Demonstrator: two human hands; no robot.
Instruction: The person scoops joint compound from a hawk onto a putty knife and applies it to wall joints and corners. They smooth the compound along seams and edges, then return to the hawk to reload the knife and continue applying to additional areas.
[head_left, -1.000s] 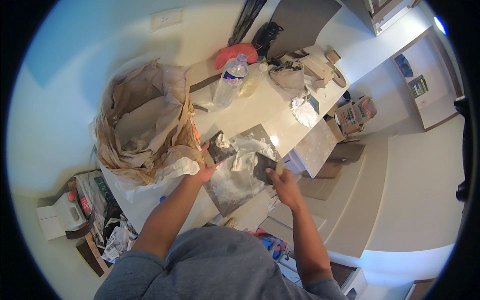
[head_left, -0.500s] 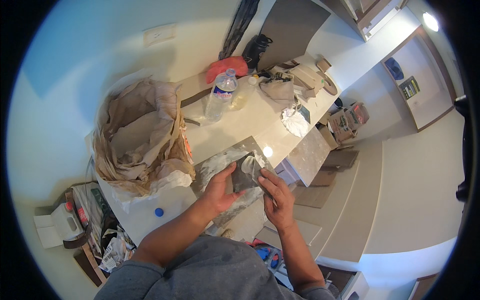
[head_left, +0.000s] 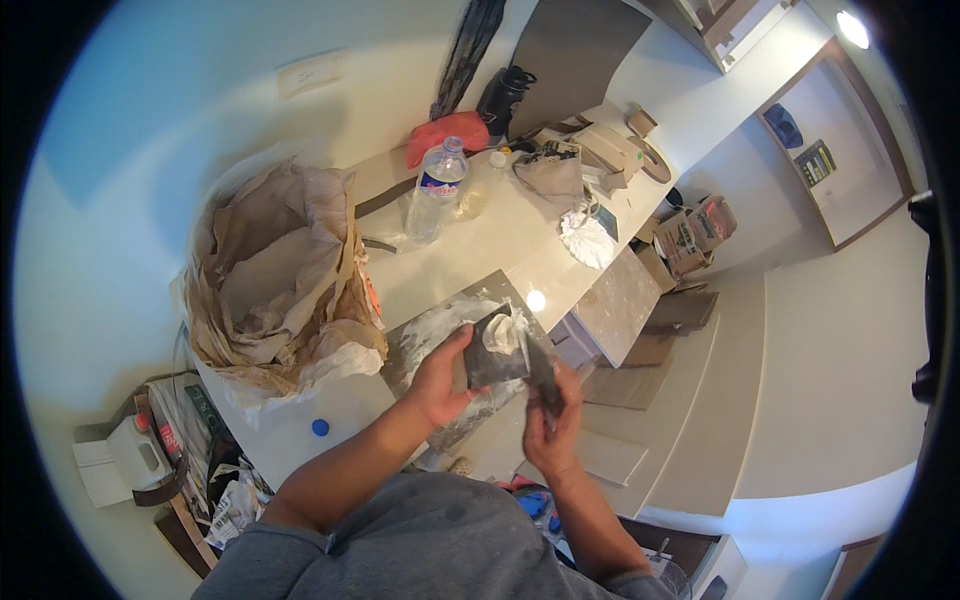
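Note:
My left hand [head_left: 438,383] is closed on the edge of a dark, square putty scraper [head_left: 490,370], its thumb on top. A lump of white putty [head_left: 503,335] sits on that scraper's face. In my right hand [head_left: 552,430] is a second dark, thin scraper [head_left: 542,370], tilted up on edge beside the first, with its lower end between the fingers. Under both hands lies a grey board [head_left: 420,335] smeared with white putty, resting on the pale counter [head_left: 425,275].
A large paper-lined bag [head_left: 270,270] stands left on the counter. Near it are a blue cap [head_left: 320,428] and a clear bottle [head_left: 430,205]. Farther back lie a red bag [head_left: 447,138], a black flask [head_left: 505,100] and a white crumpled cloth [head_left: 587,240]. A white jug [head_left: 138,450] stands lower left.
My right hand has moved slightly down, and its scraper has swung upright, away from the left one. The putty lump now shows fuller on the left scraper. My left hand stays nearly still.

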